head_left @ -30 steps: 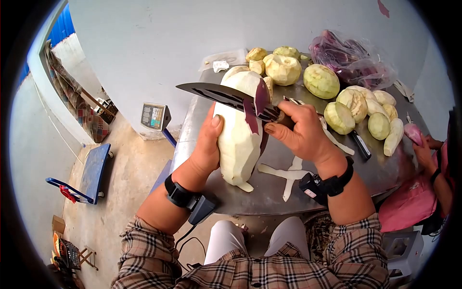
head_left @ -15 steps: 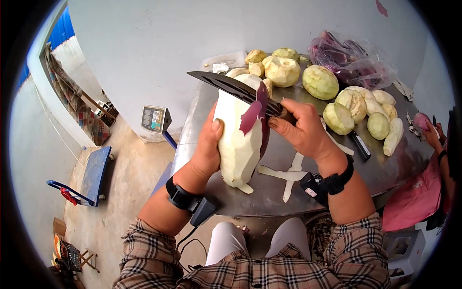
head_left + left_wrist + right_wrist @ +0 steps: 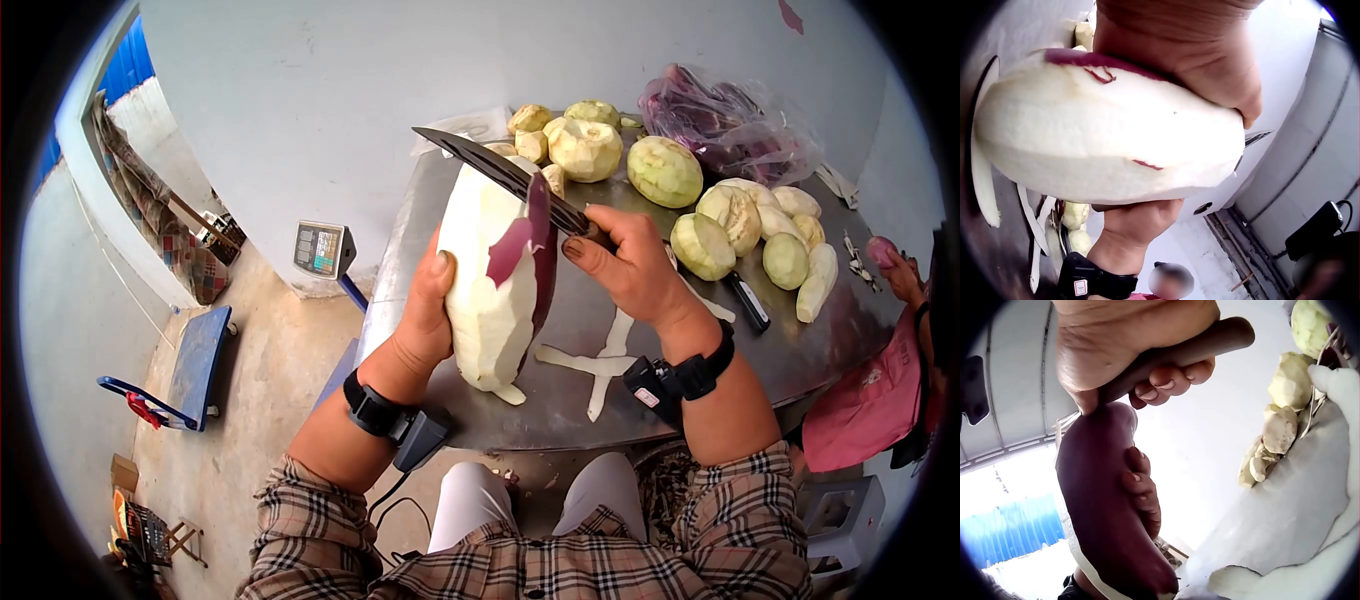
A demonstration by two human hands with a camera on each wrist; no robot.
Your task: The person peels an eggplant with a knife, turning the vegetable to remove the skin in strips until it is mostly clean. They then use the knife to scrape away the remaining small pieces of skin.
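The big eggplant (image 3: 488, 318), mostly peeled, is held over the worktop (image 3: 530, 425) — probably heavy, firm, slippery where bare. The left hand (image 3: 425, 308) has its fingers curled round its side — best kept below the knife (image 3: 498, 172), which the right hand's (image 3: 632, 265) fingers clamp.

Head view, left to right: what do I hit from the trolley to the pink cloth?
Blue trolley → display unit → left hand → partly peeled eggplant → right hand → black object lying on the table → pink cloth.
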